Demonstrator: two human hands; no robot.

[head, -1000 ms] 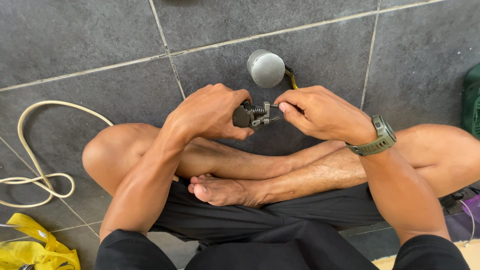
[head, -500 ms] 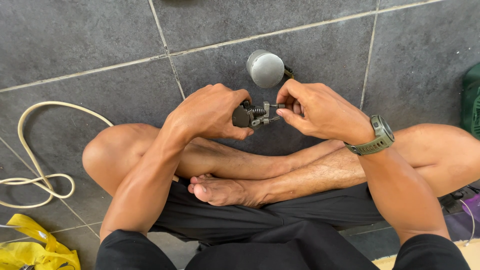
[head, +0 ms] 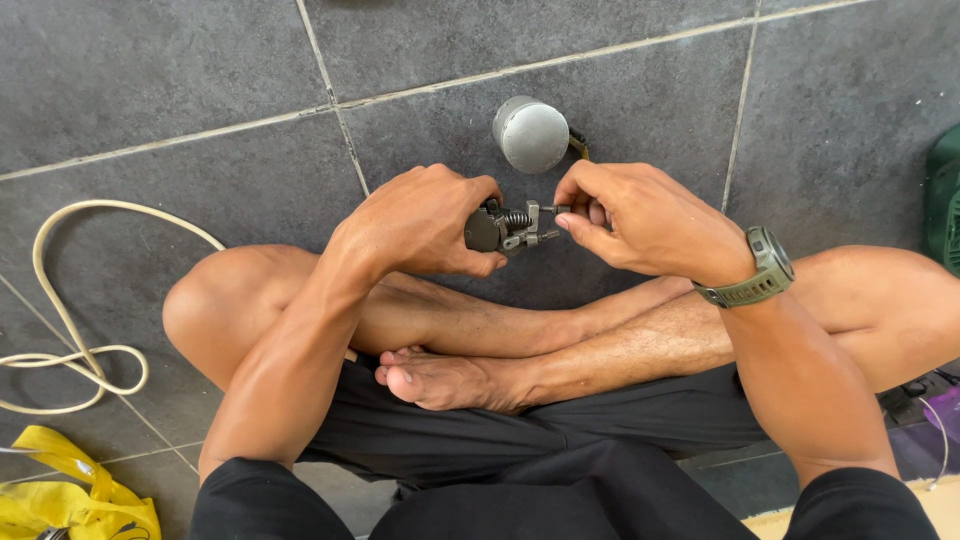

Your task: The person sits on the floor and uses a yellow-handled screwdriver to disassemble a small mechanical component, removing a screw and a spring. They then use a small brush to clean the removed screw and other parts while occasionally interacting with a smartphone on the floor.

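My left hand (head: 420,222) grips a small dark metal part (head: 508,228) with a coil spring on it, held above my crossed legs. My right hand (head: 630,218), with a green watch on its wrist, pinches the right end of that same part between thumb and fingertips. Just beyond both hands a grey metal cylinder (head: 530,133) stands on the tiled floor, with a bit of yellow and black showing behind it.
A cream hose (head: 70,330) loops over the dark grey floor tiles (head: 200,80) at the left. A yellow bag (head: 70,490) lies at the lower left. Something green (head: 945,210) sits at the right edge, a purple item (head: 935,430) below it.
My right hand's fingers have shifted slightly at the end of the metal part, now pinching it closer. The left hand and the cylinder stay put.
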